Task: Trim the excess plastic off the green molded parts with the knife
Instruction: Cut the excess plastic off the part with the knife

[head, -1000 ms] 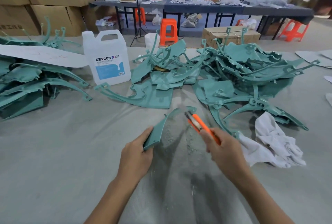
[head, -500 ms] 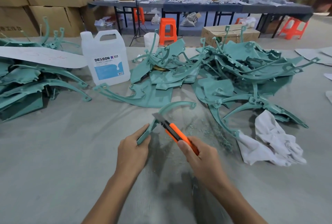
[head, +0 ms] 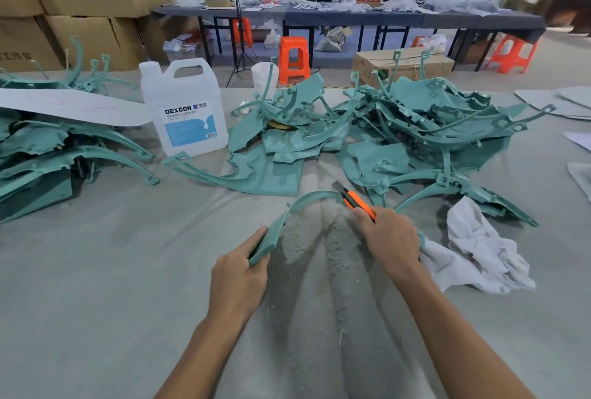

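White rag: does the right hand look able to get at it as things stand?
Probably yes: the white rag lies just beside the right hand with nothing between, though that hand grips the knife.

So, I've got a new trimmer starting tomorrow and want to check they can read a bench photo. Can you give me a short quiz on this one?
1. True or false: the left hand grips the near end of the curved green part.
2. Where is the knife? A) lying loose B) gripped in the right hand C) out of sight
3. Fill in: the white rag lies on the ___ hand's side.

Key: 1 true; 2 B; 3 right.
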